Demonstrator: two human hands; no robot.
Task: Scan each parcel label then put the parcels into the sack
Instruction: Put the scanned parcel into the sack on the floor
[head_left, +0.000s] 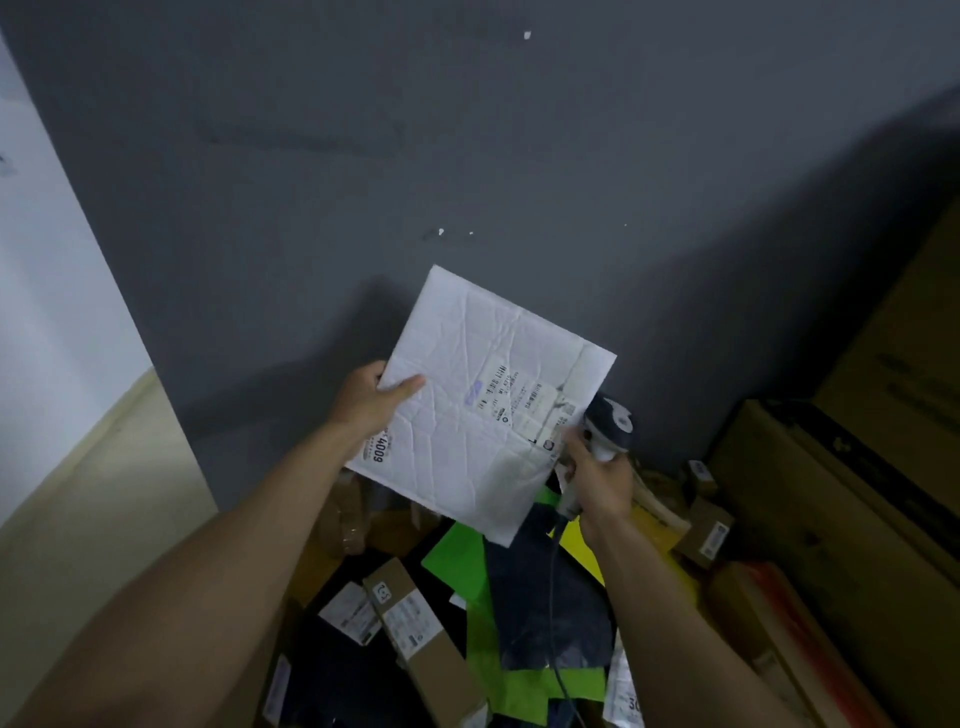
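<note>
A white padded mailer (467, 395) is held up in front of the grey wall, its printed label (524, 405) facing me on the right side. My left hand (371, 400) grips the mailer's left edge, thumb on top. My right hand (597, 478) grips a handheld barcode scanner (610, 426) at the mailer's right edge, right beside the label; its cable (553, 597) hangs down. Below lie more parcels: a long brown box (421, 639), green bags (457, 561) and a dark blue bag (545, 603). No sack is clearly visible.
Large cardboard cartons (831, 519) stand stacked at the right. Small brown boxes (706, 530) and a yellow mailer (582, 551) lie in the pile. A taped brown parcel (343, 514) sits below my left arm. Beige floor (93, 493) shows at left.
</note>
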